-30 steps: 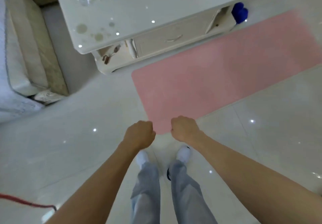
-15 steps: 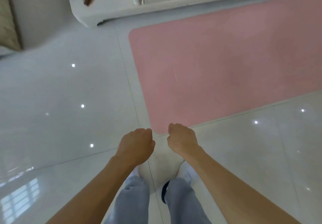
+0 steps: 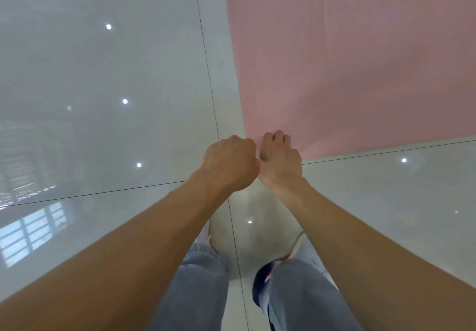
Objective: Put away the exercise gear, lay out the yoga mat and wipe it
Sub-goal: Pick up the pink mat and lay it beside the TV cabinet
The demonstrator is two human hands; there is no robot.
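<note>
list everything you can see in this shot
yoga mat: 1, pink, flat on the floor, upper right
floor: glossy pale grey tiles with dark joints, all around the mat
window reflection: 1, bluish, on the tiles at lower left
shoes: 2, mostly hidden by the trouser legs, bottom centre
trouser legs: 2, grey, bottom centre
left hand: 1, fingers curled, at the mat's near corner; grip hidden
right hand: 1, fingers curled over the mat's near corner, beside the left hand
</note>
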